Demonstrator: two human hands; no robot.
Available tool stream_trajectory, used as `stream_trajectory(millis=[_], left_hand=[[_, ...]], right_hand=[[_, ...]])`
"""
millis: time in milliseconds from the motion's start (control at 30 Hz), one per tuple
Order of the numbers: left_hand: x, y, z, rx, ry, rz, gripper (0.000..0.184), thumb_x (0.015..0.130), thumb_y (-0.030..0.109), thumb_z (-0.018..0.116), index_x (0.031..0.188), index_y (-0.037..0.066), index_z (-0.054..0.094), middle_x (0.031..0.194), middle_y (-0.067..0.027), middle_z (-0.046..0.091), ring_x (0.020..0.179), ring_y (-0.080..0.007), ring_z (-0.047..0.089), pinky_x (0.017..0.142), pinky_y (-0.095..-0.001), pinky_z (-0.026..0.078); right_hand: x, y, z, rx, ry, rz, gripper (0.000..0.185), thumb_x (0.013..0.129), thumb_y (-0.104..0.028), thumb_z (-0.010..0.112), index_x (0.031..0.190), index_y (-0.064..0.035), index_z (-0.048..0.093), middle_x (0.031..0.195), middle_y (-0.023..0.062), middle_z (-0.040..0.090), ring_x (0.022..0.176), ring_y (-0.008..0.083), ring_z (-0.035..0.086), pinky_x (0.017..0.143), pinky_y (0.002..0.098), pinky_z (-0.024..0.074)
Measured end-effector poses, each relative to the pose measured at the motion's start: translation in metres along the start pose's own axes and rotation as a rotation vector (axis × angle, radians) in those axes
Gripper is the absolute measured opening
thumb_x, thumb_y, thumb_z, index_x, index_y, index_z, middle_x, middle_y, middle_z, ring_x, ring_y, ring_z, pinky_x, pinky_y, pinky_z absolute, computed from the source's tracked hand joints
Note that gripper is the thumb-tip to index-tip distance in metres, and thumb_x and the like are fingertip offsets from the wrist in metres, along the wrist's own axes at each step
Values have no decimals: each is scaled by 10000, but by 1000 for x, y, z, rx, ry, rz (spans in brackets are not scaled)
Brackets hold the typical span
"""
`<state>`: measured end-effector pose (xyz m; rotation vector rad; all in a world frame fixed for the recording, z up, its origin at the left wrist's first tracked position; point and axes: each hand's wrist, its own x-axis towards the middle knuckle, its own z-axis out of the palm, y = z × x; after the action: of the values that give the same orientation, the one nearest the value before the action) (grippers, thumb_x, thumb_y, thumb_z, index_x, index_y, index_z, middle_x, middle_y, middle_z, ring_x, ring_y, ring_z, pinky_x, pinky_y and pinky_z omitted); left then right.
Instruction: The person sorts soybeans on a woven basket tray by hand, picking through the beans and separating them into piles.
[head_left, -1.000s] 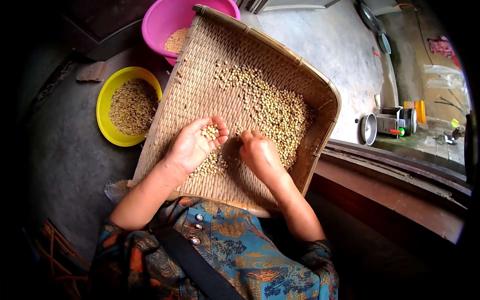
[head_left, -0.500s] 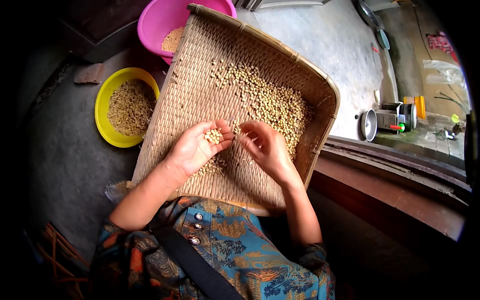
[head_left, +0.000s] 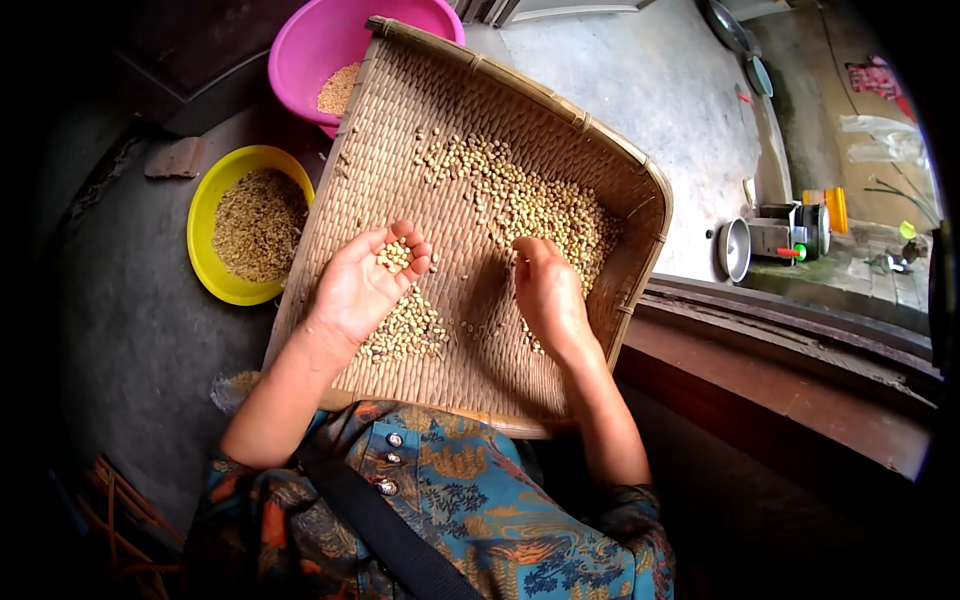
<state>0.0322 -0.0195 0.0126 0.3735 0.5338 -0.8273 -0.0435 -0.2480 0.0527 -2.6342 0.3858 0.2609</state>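
Observation:
A woven basket tray (head_left: 400, 190) lies across my lap, its raised rim to the right. Over its right half spreads a large heap of pale beans (head_left: 545, 205), and a smaller pile (head_left: 405, 328) lies near its lower left. My left hand (head_left: 362, 285) is palm up above the tray, its fingers curled round several pale beans (head_left: 394, 255). My right hand (head_left: 550, 295) is at the near edge of the large heap, fingers pinched together and pointing down; what is between the fingertips is too small to make out.
A yellow bowl (head_left: 203, 215) of brownish grains stands on the floor at left, near a brick piece (head_left: 175, 158). Behind the tray is a pink basin (head_left: 290, 60) with grains. Right are a wooden sill (head_left: 780, 385), a metal bowl (head_left: 735, 250) and an orange container (head_left: 836, 210).
My left hand has drawn back leftward from the tray's middle with its beans. My right hand has moved right, away from my left fingers, to the large heap, and its fingers have closed.

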Motion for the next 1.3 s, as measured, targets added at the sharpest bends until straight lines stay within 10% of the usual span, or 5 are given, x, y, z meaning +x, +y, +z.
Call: stream_trajectory(millis=[200,833,1067,1300], left_hand=[[-3,-5,4,19,0,-4,230,968,125,517,1127,-40,541,1075,-153,581,1024,-279,576,914,-390,515],[-5,-37,7,163,-33,-160,248,983,164,500,1114,-27,590,1035,-129,631,985,-244,611,905,-365,515],[-6,-45,23,146,27,-173,276,986,167,493,1162,-32,569,1065,-138,625,1028,-260,603,947,-391,506],[-3,-51,19,91,30,-219,271,981,146,487,1162,-44,555,1075,-152,606,1034,-267,594,947,-399,513]], right_hand=[[14,12,9,116,81,-19,289,842,-89,718,1086,50,648,995,194,688,879,285,694,765,358,559],[14,11,4,-38,11,-124,105,789,-32,644,877,18,616,850,206,642,752,374,653,683,436,531],[-4,-4,-34,543,-154,129,114,872,-40,687,979,1,682,861,60,717,770,108,661,690,253,542],[4,17,-37,170,149,-109,153,816,23,663,965,-9,684,901,170,680,798,328,686,710,384,549]])
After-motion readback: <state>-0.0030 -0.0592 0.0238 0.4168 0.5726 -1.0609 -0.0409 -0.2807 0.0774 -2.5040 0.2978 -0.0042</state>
